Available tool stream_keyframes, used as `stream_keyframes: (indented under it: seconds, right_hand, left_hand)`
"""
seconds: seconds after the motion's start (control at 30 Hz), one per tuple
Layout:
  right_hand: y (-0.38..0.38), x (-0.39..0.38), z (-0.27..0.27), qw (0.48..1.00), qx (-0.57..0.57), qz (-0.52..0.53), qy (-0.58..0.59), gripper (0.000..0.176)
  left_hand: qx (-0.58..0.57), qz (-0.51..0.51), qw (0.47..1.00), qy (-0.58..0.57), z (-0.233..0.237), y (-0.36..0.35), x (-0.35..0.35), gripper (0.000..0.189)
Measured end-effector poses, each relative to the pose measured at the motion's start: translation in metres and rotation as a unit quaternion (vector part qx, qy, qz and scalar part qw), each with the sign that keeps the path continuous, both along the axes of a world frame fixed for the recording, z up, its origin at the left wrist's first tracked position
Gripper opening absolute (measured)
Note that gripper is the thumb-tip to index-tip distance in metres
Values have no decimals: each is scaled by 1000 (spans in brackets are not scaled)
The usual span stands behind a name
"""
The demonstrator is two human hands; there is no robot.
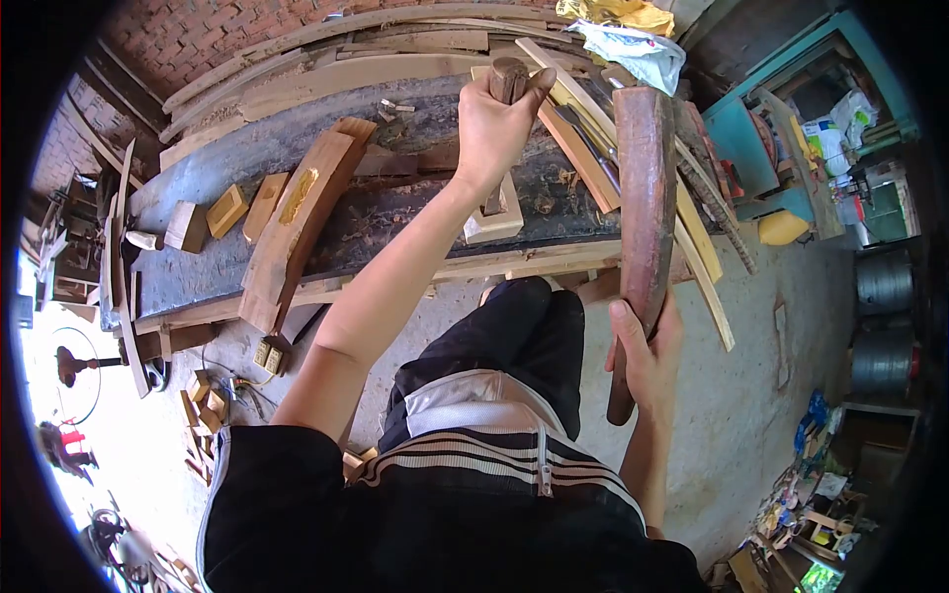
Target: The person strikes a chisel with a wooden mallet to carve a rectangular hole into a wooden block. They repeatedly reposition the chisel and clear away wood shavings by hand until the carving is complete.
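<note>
My left hand point(494, 128) is closed around an upright chisel point(509, 74), its worn wooden end sticking out above the fist. Below the fist, the chisel's lower part meets a small pale wood block point(496, 227) at the bench's near edge. In my right hand point(647, 346) is a long, dark wooden mallet point(647, 188), gripped near its narrow lower end. Its thick head points up and away from me, to the right of the chisel and apart from it. Fingers hide the middle of the chisel.
The dark workbench point(227, 267) carries a long wooden beam point(306, 217) with a yellowish recess, several cut blocks point(227, 210) and wood shavings. Narrow boards point(583, 158) and tools lie at the right. Curved planks point(366, 74) line the back. Offcuts point(206, 400) lie on the floor at left.
</note>
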State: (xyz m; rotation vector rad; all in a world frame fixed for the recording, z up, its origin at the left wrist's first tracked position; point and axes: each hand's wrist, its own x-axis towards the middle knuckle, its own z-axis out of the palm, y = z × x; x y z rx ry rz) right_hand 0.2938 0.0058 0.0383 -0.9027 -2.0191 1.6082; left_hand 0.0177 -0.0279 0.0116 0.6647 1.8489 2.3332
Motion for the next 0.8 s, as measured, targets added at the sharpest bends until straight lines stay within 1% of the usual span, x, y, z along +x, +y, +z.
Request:
stream_keyframes:
  seconds: [0.13, 0.2, 0.23, 0.3, 0.33, 0.37, 0.4, 0.47, 0.5, 0.53, 0.57, 0.6, 0.67, 0.7, 0.73, 0.8]
  right_hand:
    - [3, -5, -1, 1000, -10, 3, 2, 50]
    - [7, -9, 6, 1000, -15, 22, 14, 48]
    - [7, -13, 11, 1000, -17, 22, 13, 48]
    - [3, -24, 25, 992, 56, -19, 109, 39]
    - [3, -28, 32, 992, 55, -17, 108, 39]
    - [4, -32, 40, 983, 93, -28, 156, 39]
    - [4, -36, 44, 970, 130, -38, 204, 38]
    - [9, -40, 39, 968, 136, -46, 206, 40]
    - [16, -40, 34, 976, 193, -6, 98, 42]
    - [20, -41, 30, 968, 248, 33, -11, 44]
    - [23, -38, 34, 994, 67, 88, -10, 45]
    - [24, -36, 34, 993, 71, 91, -9, 45]
    - [22, -26, 29, 991, 133, 29, 3, 46]
    - [20, -24, 30, 991, 115, 10, 61, 45]
    - [16, -22, 31, 992, 113, 14, 59, 45]
    - [8, -20, 36, 982, 120, -32, 142, 45]
  left_hand:
    - [-16, -1, 1000, -4, 4, 1, 9, 35]
    - [-6, 17, 998, 61, 1, 6, 13, 31]
    - [-9, 14, 997, 73, -7, 11, 13, 27]
    - [-13, 10, 996, 84, -17, 14, 24, 25]
    - [-15, 6, 995, 96, -22, 15, 32, 23]
    - [-5, 6, 996, 84, -29, 19, 40, 22]
    - [-10, -18, 996, 88, -35, 18, 48, 24]
    - [-11, -75, 990, 115, -43, 13, 64, 16]
    - [-12, -81, 985, 152, -44, 9, 69, 15]
    - [-13, -86, 978, 188, -45, 7, 73, 15]
    - [-26, -72, 981, 176, -46, 5, 78, 20]
    - [-23, -68, 981, 178, -43, 4, 77, 20]
    - [-28, -59, 983, 171, -41, -2, 75, 21]
    - [-13, -48, 982, 181, -42, -1, 73, 21]
    - [-16, -45, 983, 178, -44, 0, 73, 21]
    - [-17, -44, 982, 185, -45, 2, 73, 20]
